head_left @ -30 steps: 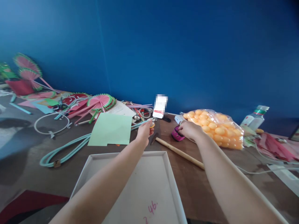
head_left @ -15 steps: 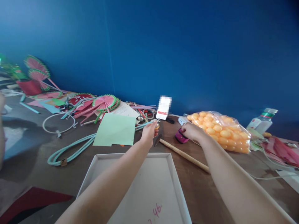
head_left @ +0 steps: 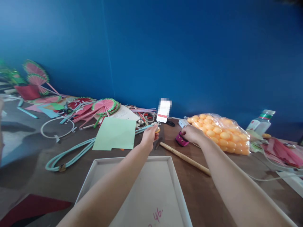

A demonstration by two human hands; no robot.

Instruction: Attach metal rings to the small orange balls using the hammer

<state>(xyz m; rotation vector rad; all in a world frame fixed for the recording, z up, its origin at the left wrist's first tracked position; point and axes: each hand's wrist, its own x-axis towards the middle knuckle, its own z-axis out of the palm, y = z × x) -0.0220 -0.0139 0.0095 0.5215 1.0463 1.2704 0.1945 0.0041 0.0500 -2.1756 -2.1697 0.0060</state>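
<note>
Purple strap (head_left: pixel 181 139), curled with metal spots on its side, rests on the brown table (head_left: pixel 201 197) a little right of the middle. The right hand (head_left: pixel 192 134) reaches down to its upper edge, thumb and fingers pinching it. Farther left, the left hand (head_left: pixel 149 137) has its fingertips closed around a shiny round piece (head_left: pixel 158 128), mostly hidden by the fingers. On the left side, picking up looks done, since the piece sits in the fingers; on the right, the strap seems gripped but not yet lifted. Strap and piece are apart, and I can see nothing joining them, so by this view the handling looks barely started.

Between the hands lies a hammer (head_left: pixel 186 159), touched by neither, its handle running toward the right forearm. Nearer the person is a shallow white box (head_left: pixel 176 184) with pink figures written inside, under the left forearm. Beyond the hands, a lit phone (head_left: pixel 163 117) leans near the blue wall (head_left: pixel 189 50). A bag of orange balls (head_left: pixel 220 134) is just beyond the right hand, and a green sheet (head_left: pixel 115 133) lies left of the left hand, over pale blue tubing (head_left: pixel 48 166)
</note>
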